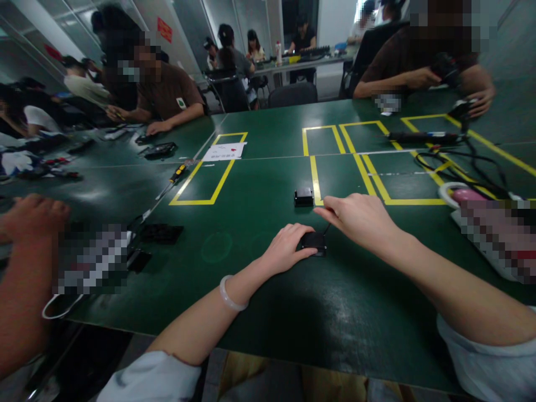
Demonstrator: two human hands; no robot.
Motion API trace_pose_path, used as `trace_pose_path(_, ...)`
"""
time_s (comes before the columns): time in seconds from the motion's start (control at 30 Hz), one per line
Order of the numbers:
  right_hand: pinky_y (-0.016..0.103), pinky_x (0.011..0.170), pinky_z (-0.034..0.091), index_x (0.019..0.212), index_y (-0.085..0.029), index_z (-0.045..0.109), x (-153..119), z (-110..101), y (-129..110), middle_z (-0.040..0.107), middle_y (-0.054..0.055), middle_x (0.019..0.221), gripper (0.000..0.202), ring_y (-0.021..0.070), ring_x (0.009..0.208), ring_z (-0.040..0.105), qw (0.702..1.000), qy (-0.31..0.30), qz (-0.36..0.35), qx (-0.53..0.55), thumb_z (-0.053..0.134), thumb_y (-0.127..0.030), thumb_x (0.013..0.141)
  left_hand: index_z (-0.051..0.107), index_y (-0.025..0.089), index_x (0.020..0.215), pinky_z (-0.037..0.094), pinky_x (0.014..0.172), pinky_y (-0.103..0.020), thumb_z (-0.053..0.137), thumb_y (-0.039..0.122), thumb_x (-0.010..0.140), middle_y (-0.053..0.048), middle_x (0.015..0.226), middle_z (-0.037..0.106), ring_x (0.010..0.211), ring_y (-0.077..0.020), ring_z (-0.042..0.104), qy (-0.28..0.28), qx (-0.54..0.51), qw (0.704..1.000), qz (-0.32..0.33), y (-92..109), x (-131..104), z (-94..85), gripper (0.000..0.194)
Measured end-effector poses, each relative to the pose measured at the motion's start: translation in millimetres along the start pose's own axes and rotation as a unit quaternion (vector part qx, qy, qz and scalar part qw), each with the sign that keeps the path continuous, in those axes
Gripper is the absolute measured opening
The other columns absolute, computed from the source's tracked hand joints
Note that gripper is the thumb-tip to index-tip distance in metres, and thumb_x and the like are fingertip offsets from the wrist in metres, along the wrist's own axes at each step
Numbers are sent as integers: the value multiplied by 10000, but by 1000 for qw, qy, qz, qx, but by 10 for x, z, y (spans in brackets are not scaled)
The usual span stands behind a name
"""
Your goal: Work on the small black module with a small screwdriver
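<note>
The left hand [288,247], a pale bangle [231,294] on its wrist, grips a black block-shaped part [314,244] against the green tabletop [259,312]. A similar black part [304,196] sits just beyond it. The right hand [355,219] pinches a thin dark rod-like tool [327,228] angled down toward the gripped part.

We see a green table [255,312] across the lower frame, glass partitions [190,25] at upper left, black chairs [228,92] at upper centre, and a bright window [362,10] glowing at upper right.
</note>
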State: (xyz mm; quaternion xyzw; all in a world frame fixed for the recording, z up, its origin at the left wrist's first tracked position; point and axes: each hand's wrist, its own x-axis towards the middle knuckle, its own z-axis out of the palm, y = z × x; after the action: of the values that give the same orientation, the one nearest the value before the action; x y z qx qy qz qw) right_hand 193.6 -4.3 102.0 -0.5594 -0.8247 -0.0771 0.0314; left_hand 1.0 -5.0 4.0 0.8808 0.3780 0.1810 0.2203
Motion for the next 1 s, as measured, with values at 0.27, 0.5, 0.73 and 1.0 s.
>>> trace_pose_path(0.27, 260, 528, 245, 1101, -207, 496, -10, 68, 60, 670, 35, 766, 235, 172, 628, 604, 991, -9, -74, 110, 329, -287, 956, 505, 201, 1182, 422, 900, -373, 542, 466, 900, -70, 1117, 571, 1015, -238, 513, 1, 5, 1000, -2, 0, -7, -1, 389)
trace_pose_path(0.5, 245, 544, 272, 1027, -220, 470, 17, 40, 156, 638, 18, 778, 156, 152, 647, 578, 979, -32, -128, 158, 358, -269, 931, 507, 204, 1185, 421, 894, -373, 541, 468, 901, -73, 1123, 568, 1011, -239, 509, 0, 7, 1000, 1, -2, -4, 5, 389)
trace_pose_path(0.73, 258, 548, 264, 948, -216, 498, -19, 102, 143, 653, 24, 753, 264, 168, 651, 596, 987, 5, -89, 131, 320, -410, 966, 512, 207, 1175, 418, 897, -373, 543, 464, 900, -69, 1109, 573, 1010, -237, 512, -3, 2, 1000, -5, 0, -4, 3, 378)
trace_pose_path(1.0, 256, 524, 276, 1008, -201, 474, -50, 146, 129, 660, 23, 759, 186, 169, 624, 611, 990, 16, -69, 119, 333, -313, 962, 510, 208, 1176, 409, 915, -360, 550, 451, 900, -63, 1142, 570, 1038, -228, 509, -2, -5, 1000, 3, 15, -8, -13, 370)
